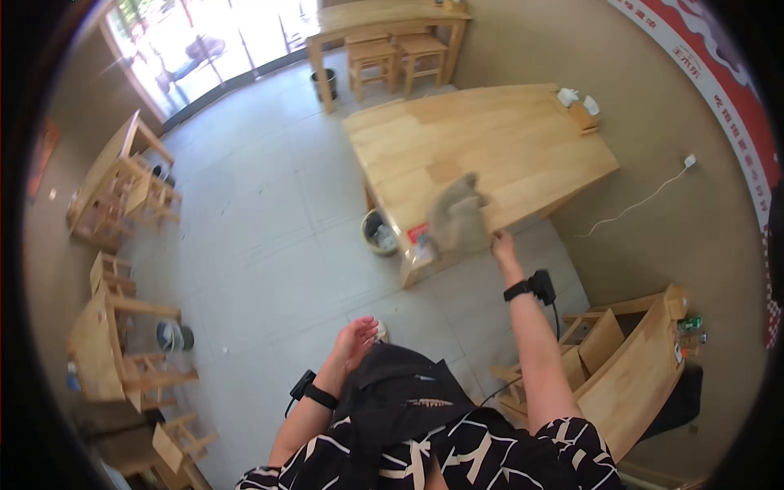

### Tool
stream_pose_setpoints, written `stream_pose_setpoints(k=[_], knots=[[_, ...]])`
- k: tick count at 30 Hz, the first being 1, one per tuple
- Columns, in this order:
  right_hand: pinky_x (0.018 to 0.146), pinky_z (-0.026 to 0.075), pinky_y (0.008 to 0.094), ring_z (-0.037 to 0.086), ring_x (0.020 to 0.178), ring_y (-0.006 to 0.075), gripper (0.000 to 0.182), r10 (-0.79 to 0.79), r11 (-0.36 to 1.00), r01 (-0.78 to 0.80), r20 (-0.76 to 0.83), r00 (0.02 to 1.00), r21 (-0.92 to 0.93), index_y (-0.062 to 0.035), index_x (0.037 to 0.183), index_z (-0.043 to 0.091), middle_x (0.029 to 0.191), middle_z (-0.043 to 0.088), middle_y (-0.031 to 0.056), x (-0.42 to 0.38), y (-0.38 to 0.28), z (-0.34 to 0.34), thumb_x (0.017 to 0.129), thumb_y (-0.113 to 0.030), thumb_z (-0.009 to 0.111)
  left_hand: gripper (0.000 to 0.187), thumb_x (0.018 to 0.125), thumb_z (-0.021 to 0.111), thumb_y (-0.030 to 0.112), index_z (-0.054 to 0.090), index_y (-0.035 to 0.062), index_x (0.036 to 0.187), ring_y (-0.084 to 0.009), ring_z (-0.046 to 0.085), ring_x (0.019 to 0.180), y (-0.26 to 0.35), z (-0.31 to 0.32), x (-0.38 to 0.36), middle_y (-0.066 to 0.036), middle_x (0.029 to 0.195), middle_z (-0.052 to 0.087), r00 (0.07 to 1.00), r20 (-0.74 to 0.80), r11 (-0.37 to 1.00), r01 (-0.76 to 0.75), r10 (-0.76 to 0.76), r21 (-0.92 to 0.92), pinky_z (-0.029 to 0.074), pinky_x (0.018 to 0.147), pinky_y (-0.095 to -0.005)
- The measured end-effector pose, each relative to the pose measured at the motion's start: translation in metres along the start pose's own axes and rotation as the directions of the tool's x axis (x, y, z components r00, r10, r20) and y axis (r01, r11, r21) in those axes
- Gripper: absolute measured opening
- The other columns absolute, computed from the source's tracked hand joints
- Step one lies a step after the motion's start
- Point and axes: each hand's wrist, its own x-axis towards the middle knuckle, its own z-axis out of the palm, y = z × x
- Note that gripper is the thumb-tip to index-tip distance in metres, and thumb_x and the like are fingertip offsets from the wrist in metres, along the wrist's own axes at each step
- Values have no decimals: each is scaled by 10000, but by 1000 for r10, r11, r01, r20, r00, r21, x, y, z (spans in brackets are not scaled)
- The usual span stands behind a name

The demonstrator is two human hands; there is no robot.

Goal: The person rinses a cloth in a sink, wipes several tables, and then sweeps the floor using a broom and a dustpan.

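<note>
My right hand [502, 245] is closed on the edge of a grey-brown cloth [460, 216], which is blurred by motion over the near edge of a wooden table [506, 131]. A red card or sticker [419, 235] lies at the table's near left corner, beside the cloth. My left hand [357, 339] hangs in front of the dark apron, away from the table, with its fingers loosely curled and apart and nothing visible in it.
Below the table's left edge stands a lined bin [379, 232]. A tissue box [584, 113] sits at the table's far right. Another table [629, 392] is at the lower right. Tables and stools line the left wall, with a second bin [175, 336]. A white cable [637, 204] hangs on the right wall.
</note>
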Motion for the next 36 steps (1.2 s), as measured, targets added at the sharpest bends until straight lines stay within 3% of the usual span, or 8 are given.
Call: stream_pose_setpoints(k=[3, 5, 12, 27, 29, 31, 34, 36], knots=[[824, 382, 355, 470, 966, 282, 306, -292, 936, 187, -364, 884, -298, 17, 1056, 459, 1023, 492, 173, 15, 2, 10, 759, -55, 472, 314, 773, 461, 162, 452, 83, 1077, -139, 464, 929, 45, 41, 55, -38, 1057, 515, 1000, -22, 983, -1, 5, 183, 346, 816, -313], [912, 281, 433, 364, 1075, 369, 434, -645, 752, 572, -185, 742, -327, -28, 1127, 430, 1161, 393, 222, 34, -16, 48, 713, -110, 530, 359, 765, 463, 181, 440, 103, 1115, -140, 433, 975, 61, 52, 93, -33, 1113, 483, 999, -40, 970, -12, 23, 244, 310, 854, -317], [948, 226, 480, 203, 1226, 330, 506, -545, 608, 577, 242, 803, -545, -196, 1254, 355, 1362, 178, 110, 100, -46, 103, 780, -317, 487, 493, 768, 449, 211, 327, 120, 1237, -160, 389, 996, 79, 92, 202, -61, 1231, 375, 894, -368, 850, -27, 256, 526, 318, 828, -320], [978, 189, 450, 162, 1233, 355, 471, -94, 571, -464, -616, 782, -677, -188, 1267, 291, 1338, 233, 92, 554, 193, -404, 847, -397, 332, 452, 858, 341, 414, 317, 62, 1142, -220, 403, 1047, 50, 98, 286, -91, 1141, 399, 561, -752, 926, -72, 345, 371, 326, 905, -338], [977, 186, 458, 142, 1239, 357, 483, -51, 603, -475, -626, 778, -641, -204, 1278, 264, 1351, 204, 102, 598, 222, -453, 847, -420, 303, 471, 855, 333, 425, 314, 66, 1160, -223, 398, 1061, 54, 101, 281, -85, 1171, 390, 586, -747, 937, -65, 314, 343, 311, 918, -333], [973, 190, 458, 177, 1218, 366, 502, -182, 284, -359, -417, 890, -889, -175, 1283, 248, 1315, 237, 149, 658, 310, -525, 847, -421, 291, 491, 852, 326, 436, 312, 70, 1178, -227, 392, 1074, 53, 113, 282, -80, 1201, 381, 605, -739, 946, -82, 297, 314, 297, 930, -329], [953, 223, 451, 235, 1177, 364, 495, 95, 461, -654, -699, 709, -600, -110, 1265, 271, 1229, 309, 200, 647, 199, -477, 856, -388, 299, 535, 844, 316, 468, 310, 76, 1208, -234, 379, 1100, 63, 117, 272, -74, 1244, 363, 594, -769, 962, -32, 237, 272, 273, 948, -322], [923, 255, 446, 284, 1124, 372, 467, -130, 574, -398, -559, 819, -716, -63, 1229, 316, 1143, 364, 214, 618, 207, -461, 852, -334, 359, 555, 833, 327, 489, 318, 80, 1208, -236, 375, 1103, 62, 116, 280, -78, 1234, 374, 505, -816, 934, 49, 283, 354, 275, 947, -321]])
